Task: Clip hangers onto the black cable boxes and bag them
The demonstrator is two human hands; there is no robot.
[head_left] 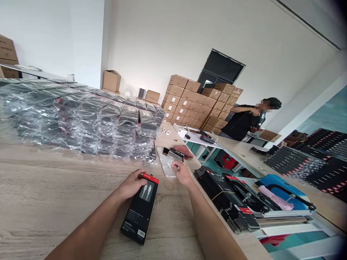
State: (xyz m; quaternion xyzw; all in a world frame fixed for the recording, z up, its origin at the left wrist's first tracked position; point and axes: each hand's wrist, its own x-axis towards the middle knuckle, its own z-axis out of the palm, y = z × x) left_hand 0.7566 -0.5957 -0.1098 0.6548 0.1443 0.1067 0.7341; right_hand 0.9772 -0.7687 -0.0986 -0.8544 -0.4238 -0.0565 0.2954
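My left hand [133,186] is wrapped around the top of a black and red retail box [138,216], thumb on its front. Pictured in the box's window panel are two white cable plugs, with white print and a barcode label below. My right hand [181,172] reaches forward with its fingers pinched at a clear plastic bag [168,163], over a flat pale stack of such bags [166,170]. A phone-like dark object [175,155] and a black pen lie just beyond the fingers. Between my hands a rubber band [168,185] rests on the table.
Plastic-wrapped black boxes [108,126] form a long stack along the left back. Flat black cartons [225,198] lie on my right, beside a blue item [282,187] and a press handle. Cardboard boxes [189,104] stand behind. A co-worker [238,121] holds a tool at the back right.
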